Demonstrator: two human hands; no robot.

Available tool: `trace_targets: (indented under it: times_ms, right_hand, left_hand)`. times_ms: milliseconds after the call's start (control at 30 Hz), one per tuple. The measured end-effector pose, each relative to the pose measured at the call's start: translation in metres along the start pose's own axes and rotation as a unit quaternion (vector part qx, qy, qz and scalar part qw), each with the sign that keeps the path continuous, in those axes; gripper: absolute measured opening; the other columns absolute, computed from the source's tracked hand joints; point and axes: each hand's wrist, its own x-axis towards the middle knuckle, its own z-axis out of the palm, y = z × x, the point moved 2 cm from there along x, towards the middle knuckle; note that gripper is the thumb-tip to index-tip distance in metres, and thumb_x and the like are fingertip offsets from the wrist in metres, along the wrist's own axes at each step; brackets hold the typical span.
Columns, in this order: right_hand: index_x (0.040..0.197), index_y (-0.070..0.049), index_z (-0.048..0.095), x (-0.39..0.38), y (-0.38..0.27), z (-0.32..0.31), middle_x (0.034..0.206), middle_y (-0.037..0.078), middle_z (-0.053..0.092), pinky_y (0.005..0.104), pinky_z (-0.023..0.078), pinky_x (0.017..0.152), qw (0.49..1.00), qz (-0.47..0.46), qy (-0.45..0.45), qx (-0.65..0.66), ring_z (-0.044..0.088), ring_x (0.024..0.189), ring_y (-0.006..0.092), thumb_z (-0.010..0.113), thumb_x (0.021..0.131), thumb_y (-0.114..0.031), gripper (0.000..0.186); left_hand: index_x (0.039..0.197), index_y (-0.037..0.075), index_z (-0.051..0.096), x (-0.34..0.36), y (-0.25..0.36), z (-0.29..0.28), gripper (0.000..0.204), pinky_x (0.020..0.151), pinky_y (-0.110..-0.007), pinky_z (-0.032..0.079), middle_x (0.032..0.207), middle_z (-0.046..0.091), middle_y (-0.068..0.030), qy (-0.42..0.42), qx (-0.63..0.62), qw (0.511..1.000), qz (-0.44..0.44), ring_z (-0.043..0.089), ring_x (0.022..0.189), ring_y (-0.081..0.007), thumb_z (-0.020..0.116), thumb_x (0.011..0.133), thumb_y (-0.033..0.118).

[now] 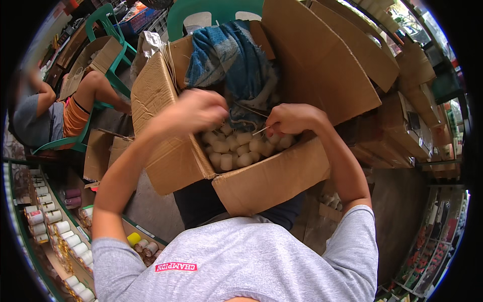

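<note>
An open cardboard box [271,176] stands in front of me, its near flap folded out. Inside lies a heap of small off-white rounded cylinders [226,160], with a blue and grey cloth [241,55] draped at the far side. Over the right part of the heap, my right hand [297,120] is closed in a pinch on a thin white cord [260,131]. My left hand [201,108] is raised above the box's left side, its fingers curled but smeared by motion. Whether it holds anything cannot be made out.
Behind the box is a green plastic chair [216,9]. A seated person [50,108] is at the far left beside another carton [100,55]. Stacked cardboard boxes [392,126] line the right. White spools [60,226] fill a shelf at the lower left.
</note>
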Motion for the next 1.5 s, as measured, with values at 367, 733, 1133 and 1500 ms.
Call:
trace_targets:
  times_ms: [367, 733, 1133, 1500]
  right_hand:
    - [0.107, 0.004, 0.063, 0.122, 0.095, -0.039, 0.104, 0.019, 0.068, 0.0422, 0.052, 0.081, 0.924, 0.119, 0.363, -0.030, 0.067, 0.093, 0.0288, 0.061, 0.082, -0.019, 0.034]
    - [0.117, 0.001, 0.056, 0.066, 0.055, -0.025, 0.111, 0.012, 0.066, 0.0435, 0.051, 0.087, 0.364, -0.154, 0.238, 0.887, 0.062, 0.105, 0.0233, 0.053, 0.091, -0.015, 0.031]
    - [0.122, -0.005, 0.057, 0.034, -0.032, -0.013, 0.106, 0.002, 0.064, 0.0282, 0.054, 0.074, 0.591, -0.309, 0.277, 0.692, 0.063, 0.086, 0.0115, 0.056, 0.097, -0.015, 0.026]
    - [0.110, -0.002, 0.064, 0.036, -0.016, -0.025, 0.099, 0.006, 0.068, 0.0286, 0.056, 0.069, 0.503, -0.266, 0.463, 0.680, 0.066, 0.084, 0.0141, 0.047, 0.095, -0.002, 0.023]
  left_hand:
    - [0.098, 0.007, 0.072, 0.130, -0.066, 0.183, 0.028, 0.078, -0.040, 0.055, 0.100, 0.070, -0.0157, -0.355, 0.508, 0.784, -0.024, 0.068, 0.094, -0.0297, 0.064, 0.075, 0.020]
    - [0.104, 0.004, 0.068, 0.053, 0.010, 0.030, 0.045, 0.080, -0.034, 0.053, 0.099, 0.063, -0.0151, 0.111, 0.082, 0.986, 0.091, 0.065, 0.088, -0.0261, 0.081, 0.064, 0.020]
    - [0.112, 0.002, 0.056, 0.071, 0.013, 0.017, 0.046, 0.085, -0.030, 0.049, 0.108, 0.062, -0.0104, 0.346, -0.285, 0.871, 0.201, 0.059, 0.098, -0.0168, 0.082, 0.076, 0.015]
    - [0.121, 0.004, 0.061, 0.077, 0.038, 0.042, 0.041, 0.083, -0.026, 0.050, 0.106, 0.066, -0.0093, 0.398, -0.218, 0.840, 0.298, 0.059, 0.099, -0.0129, 0.073, 0.082, 0.000]
